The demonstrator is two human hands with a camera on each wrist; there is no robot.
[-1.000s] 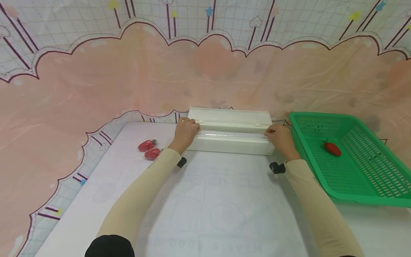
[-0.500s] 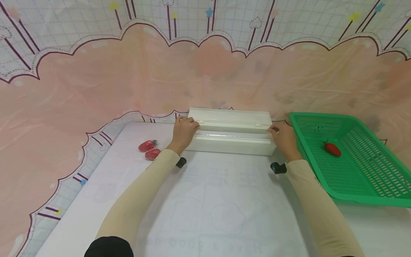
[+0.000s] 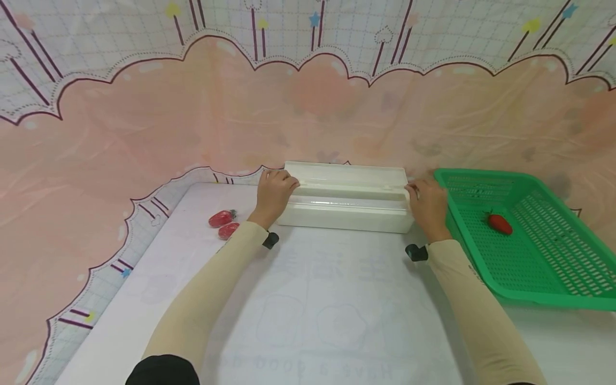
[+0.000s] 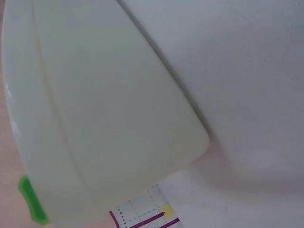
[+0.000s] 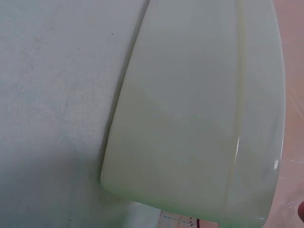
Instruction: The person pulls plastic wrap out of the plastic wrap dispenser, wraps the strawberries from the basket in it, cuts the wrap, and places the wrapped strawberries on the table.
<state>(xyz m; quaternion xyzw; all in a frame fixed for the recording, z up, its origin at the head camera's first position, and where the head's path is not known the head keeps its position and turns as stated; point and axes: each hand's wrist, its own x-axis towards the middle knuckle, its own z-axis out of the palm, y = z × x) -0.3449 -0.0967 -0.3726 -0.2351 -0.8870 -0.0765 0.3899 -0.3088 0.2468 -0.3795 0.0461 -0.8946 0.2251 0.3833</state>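
A white cling film dispenser [image 3: 344, 219] lies near the table's back edge, its lid [image 3: 346, 172] tilted back and a clear roll of film [image 3: 348, 202] showing inside. At its left end, my left hand [image 3: 276, 193] has thumb and fingertips pinched together at the inner corner of the lid. My right hand [image 3: 430, 204] pinches in the same way at the right end. Both seem to hold the thin edge of the cling film, which is too transparent to make out. The wrist views show the dispenser's smooth front [image 4: 114, 95]; a fingertip [image 5: 301, 211] shows in the right one.
Two red strawberries [image 3: 222, 218], apparently wrapped in film, lie left of my left hand. A green perforated basket [image 3: 505, 291] stands at the right with one red strawberry [image 3: 499, 224] in it. A patterned cloth [image 3: 308, 123] hangs behind the white table [image 3: 308, 299].
Both hands have risen slightly and shifted outward, the left to the left, the right to the right past the dispenser's end. The dispenser and its lid have stayed in place.
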